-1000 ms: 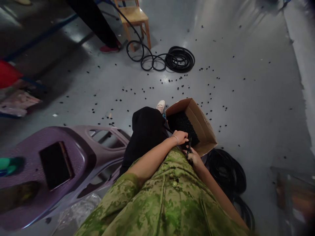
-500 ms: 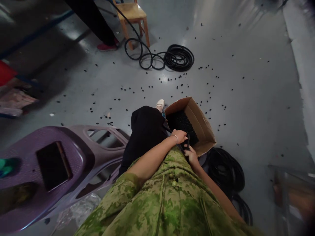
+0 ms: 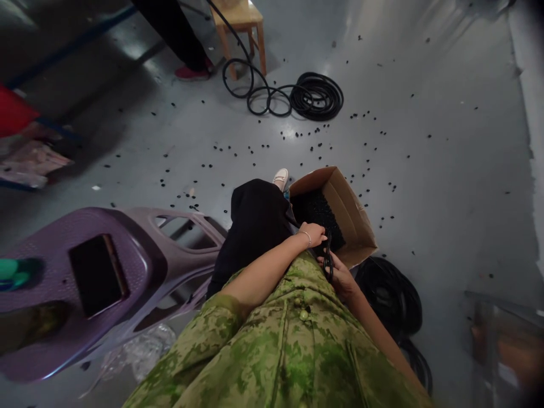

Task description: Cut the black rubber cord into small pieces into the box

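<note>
My left hand (image 3: 313,234), with a bracelet at the wrist, is closed at the near edge of an open cardboard box (image 3: 352,218). Its fingertips pinch the upper end of a thin black looped piece (image 3: 328,259), whose exact kind I cannot make out. Just below and to the right, my right hand (image 3: 341,276) has its fingers bent around the lower part of that piece. Inside the box lies a heap of small black pieces (image 3: 317,209). A dark strand appears to run over my dark trouser leg towards my left hand.
Small black bits are scattered over the grey floor (image 3: 450,187). Coiled black hose (image 3: 317,96) lies ahead by a wooden chair (image 3: 240,17), another coil (image 3: 389,294) at right. A purple plastic chair (image 3: 140,272) bearing a phone (image 3: 96,275) stands left. A person's leg (image 3: 178,34) shows beyond.
My right hand has turned a little and opened out slightly, so more of the black looped piece shows between my hands. The whole view has shifted slightly.
</note>
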A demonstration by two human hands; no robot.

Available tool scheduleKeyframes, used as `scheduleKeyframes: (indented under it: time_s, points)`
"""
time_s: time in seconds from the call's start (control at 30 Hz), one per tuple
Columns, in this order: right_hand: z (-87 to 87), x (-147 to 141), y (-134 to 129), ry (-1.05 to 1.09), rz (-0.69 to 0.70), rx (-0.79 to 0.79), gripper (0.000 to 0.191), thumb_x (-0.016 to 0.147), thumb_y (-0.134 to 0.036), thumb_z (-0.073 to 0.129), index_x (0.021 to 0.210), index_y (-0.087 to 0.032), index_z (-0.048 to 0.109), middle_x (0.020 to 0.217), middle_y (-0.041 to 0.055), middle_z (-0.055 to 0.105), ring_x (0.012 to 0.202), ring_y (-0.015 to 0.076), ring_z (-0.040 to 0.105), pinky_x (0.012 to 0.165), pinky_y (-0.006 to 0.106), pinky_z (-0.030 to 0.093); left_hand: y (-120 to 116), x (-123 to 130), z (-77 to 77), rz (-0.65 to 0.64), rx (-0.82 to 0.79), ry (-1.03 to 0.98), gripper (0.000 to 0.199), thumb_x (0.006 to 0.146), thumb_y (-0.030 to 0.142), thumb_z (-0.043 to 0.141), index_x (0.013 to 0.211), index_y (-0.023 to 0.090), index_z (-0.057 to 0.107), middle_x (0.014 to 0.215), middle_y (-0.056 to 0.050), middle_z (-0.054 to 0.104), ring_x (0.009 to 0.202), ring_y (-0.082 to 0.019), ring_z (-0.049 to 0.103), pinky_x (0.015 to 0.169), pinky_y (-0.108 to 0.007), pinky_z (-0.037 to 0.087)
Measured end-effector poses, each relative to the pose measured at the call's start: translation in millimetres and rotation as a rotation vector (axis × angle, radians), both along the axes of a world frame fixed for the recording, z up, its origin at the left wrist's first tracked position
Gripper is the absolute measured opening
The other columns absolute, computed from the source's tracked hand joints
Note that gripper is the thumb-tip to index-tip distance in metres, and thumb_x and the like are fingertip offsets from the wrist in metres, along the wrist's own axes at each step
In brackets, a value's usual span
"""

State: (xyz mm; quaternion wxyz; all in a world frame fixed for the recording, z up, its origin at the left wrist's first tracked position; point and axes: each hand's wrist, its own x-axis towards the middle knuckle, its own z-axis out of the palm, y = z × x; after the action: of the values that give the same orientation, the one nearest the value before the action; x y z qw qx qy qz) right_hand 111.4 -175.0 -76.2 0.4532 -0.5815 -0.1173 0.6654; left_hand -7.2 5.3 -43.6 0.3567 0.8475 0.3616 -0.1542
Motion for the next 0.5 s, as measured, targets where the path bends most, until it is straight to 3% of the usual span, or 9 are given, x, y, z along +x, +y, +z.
scheduleKeyframes:
  time_s: [0.2,0.3,0.4,0.5]
  points:
    - [-3.3,-2,12,-0.426,0.229,0.064,0.057,0.061,-0.044,0.083,0.108,-0.023,0.061,0.079,-0.0012,0.063,0.072,0.0184,0.058,0.070,0.031,0.046,0,0,1.5,-0.015,-0.008,-0.018,0.031,0.096,0.042,0.049,0.111,0.026,0.072,0.117,-0.007,0.073,0.115,-0.025,0.064,0.099,-0.039,0.045]
    - [-1.9,-6,17,-0.599,0.255,0.091,0.042,0.066,-0.046,0.077,0.096,-0.022,0.061,0.078,-0.0001,0.063,0.074,0.0197,0.056,0.072,0.032,0.045,0,0,1.9,-0.016,-0.014,-0.006,0.030,0.096,0.042,0.049,0.109,0.027,0.072,0.116,-0.007,0.074,0.115,-0.024,0.064,0.099,-0.038,0.045]
    - [2.7,-7,16,-0.503,0.221,0.062,0.040,0.067,-0.041,0.069,0.102,-0.022,0.061,0.079,0.0009,0.066,0.073,0.0198,0.058,0.071,0.032,0.045,0,0,1.6,-0.017,-0.019,0.000,0.030,0.096,0.042,0.050,0.108,0.027,0.072,0.116,-0.006,0.074,0.115,-0.024,0.064,0.100,-0.038,0.045]
    - [10.0,-5,12,-0.330,0.189,0.014,0.052,0.061,-0.033,0.066,0.112,-0.023,0.059,0.087,0.0026,0.070,0.079,0.0217,0.063,0.076,0.033,0.047,0,1,2.2,-0.014,-0.019,-0.008,0.030,0.096,0.042,0.049,0.110,0.027,0.071,0.118,-0.006,0.073,0.116,-0.025,0.064,0.100,-0.039,0.045]
